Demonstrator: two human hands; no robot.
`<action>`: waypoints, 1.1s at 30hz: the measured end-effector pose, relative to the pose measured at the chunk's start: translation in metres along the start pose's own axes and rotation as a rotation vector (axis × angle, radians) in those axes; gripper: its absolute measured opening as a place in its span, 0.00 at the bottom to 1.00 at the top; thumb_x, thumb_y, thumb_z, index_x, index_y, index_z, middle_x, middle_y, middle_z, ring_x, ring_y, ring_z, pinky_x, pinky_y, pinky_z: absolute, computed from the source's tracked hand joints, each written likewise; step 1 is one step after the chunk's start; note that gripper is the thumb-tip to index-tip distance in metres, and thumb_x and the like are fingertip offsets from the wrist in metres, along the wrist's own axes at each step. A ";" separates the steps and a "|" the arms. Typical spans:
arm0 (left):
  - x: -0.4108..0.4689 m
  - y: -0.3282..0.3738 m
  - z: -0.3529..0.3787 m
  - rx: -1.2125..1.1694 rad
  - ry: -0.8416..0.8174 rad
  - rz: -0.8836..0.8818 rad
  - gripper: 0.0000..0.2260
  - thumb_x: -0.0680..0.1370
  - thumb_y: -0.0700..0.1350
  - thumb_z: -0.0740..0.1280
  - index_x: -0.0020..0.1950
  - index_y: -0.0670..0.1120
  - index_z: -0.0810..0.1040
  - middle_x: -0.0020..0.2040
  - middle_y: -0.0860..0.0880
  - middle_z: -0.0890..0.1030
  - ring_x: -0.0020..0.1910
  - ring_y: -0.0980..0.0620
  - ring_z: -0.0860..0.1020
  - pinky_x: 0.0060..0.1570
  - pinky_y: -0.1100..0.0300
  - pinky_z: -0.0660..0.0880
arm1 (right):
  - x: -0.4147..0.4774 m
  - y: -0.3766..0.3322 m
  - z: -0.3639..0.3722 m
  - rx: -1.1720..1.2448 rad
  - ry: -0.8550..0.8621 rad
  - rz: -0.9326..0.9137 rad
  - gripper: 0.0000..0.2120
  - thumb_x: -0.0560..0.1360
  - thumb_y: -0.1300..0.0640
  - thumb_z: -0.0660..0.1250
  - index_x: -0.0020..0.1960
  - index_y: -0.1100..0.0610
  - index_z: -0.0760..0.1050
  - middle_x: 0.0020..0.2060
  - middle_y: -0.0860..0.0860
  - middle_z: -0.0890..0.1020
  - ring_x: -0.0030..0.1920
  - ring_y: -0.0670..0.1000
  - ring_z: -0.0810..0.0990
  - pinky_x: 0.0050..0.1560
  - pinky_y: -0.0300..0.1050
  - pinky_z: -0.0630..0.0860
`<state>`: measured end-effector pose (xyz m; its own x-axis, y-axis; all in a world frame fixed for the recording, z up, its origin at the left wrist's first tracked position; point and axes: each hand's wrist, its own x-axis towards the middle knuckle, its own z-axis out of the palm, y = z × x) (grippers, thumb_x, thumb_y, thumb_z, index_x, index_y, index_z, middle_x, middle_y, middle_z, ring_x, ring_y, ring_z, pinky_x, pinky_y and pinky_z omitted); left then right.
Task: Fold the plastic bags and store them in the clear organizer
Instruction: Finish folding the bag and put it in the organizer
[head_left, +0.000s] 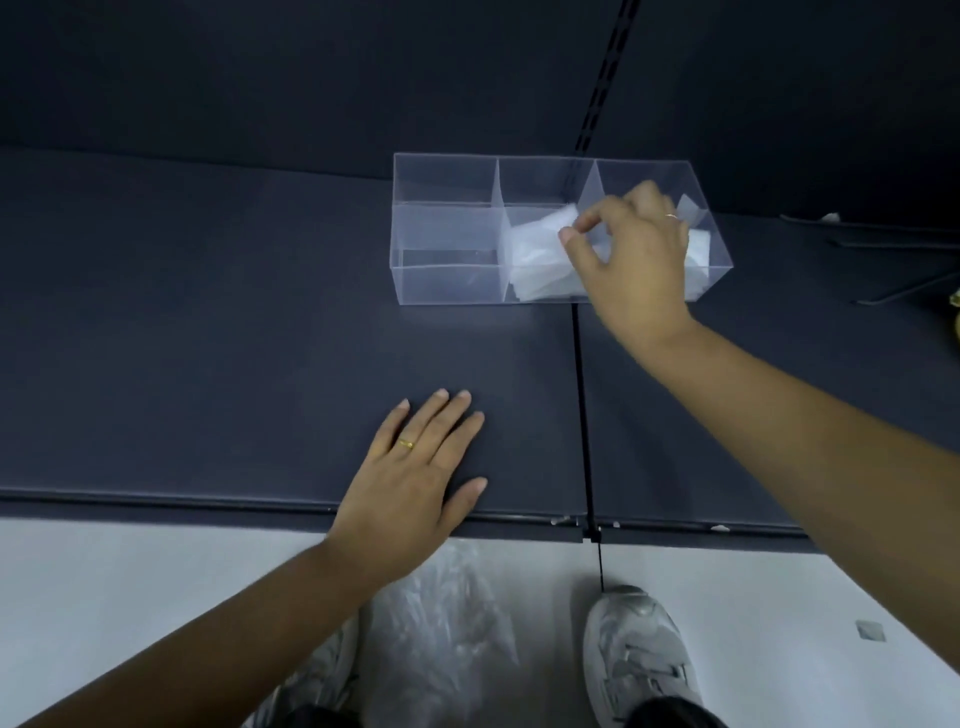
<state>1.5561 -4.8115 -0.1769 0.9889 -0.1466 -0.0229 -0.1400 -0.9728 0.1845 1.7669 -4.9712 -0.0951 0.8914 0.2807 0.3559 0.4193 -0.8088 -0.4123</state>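
A clear organizer (447, 280) with three compartments stands on the dark shelf (208, 338). Its left compartment holds nothing. Folded white plastic bags (535, 260) lie in the middle compartment, and another folded bag (698, 244) shows in the right one. My right hand (634, 265) hovers over the middle and right compartments with fingers loosely curled, thumb and forefinger apart just above the folded bags, gripping nothing that I can see. My left hand (415, 478) rests flat on the shelf near its front edge. A crumpled clear plastic bag (441, 623) lies on the floor.
A vertical seam (582, 405) divides the shelf surface. Dark metal wire pieces (893, 249) lie on the shelf at the far right. Below the shelf edge, my grey shoes (634, 654) stand on the pale floor on either side of the loose bag.
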 end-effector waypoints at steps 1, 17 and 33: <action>-0.002 -0.004 0.000 0.036 -0.021 -0.005 0.28 0.80 0.60 0.50 0.75 0.46 0.64 0.76 0.48 0.63 0.76 0.49 0.60 0.72 0.47 0.55 | -0.020 -0.009 -0.006 0.088 0.034 -0.099 0.10 0.78 0.50 0.64 0.49 0.57 0.78 0.47 0.50 0.71 0.52 0.52 0.73 0.54 0.40 0.61; -0.021 -0.030 0.001 0.094 -0.049 -0.040 0.31 0.80 0.63 0.44 0.78 0.47 0.55 0.79 0.47 0.55 0.78 0.48 0.52 0.75 0.44 0.49 | -0.306 -0.043 0.069 0.104 -1.159 0.012 0.13 0.74 0.48 0.68 0.50 0.57 0.74 0.53 0.52 0.71 0.53 0.56 0.74 0.49 0.48 0.72; -0.017 0.000 -0.081 -1.232 -0.395 -0.229 0.11 0.73 0.42 0.74 0.53 0.41 0.82 0.49 0.43 0.84 0.46 0.50 0.79 0.48 0.48 0.77 | -0.109 -0.027 -0.070 1.336 -0.484 0.632 0.05 0.75 0.58 0.63 0.42 0.58 0.74 0.36 0.53 0.84 0.35 0.49 0.83 0.39 0.43 0.81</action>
<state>1.5430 -4.7945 -0.0964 0.8738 -0.2476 -0.4185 0.3724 -0.2126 0.9034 1.6468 -5.0158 -0.0641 0.8345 0.4307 -0.3437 -0.4234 0.1020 -0.9002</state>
